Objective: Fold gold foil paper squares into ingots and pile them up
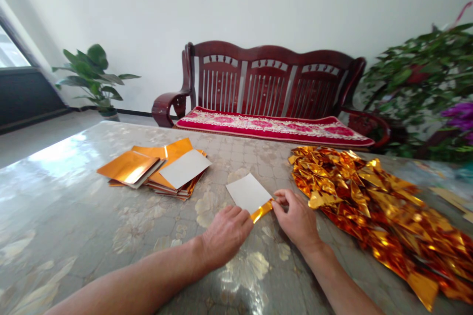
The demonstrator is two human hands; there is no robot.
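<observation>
A sheet of foil paper [248, 193] lies on the table in front of me, white side up. Its near edge is turned over, showing a shiny gold strip. My left hand [229, 230] is closed on the strip's left end, fingertips hidden behind the knuckles. At the strip's right end, my right hand [295, 216] pinches the corner between thumb and fingers. A loose stack of gold foil sheets [127, 166] sits to the left, with one sheet white side up on top. Folded gold foil pieces [369, 202] are heaped to the right of my right hand.
The table [148, 251] has a glossy floral cover. Behind it stands a dark red wooden bench [266, 76] with a red patterned cushion [273, 126]. A potted plant [96, 76] is at the far left, leafy vines [424, 69] at the right. Clear plastic [424, 174] lies beyond the heap.
</observation>
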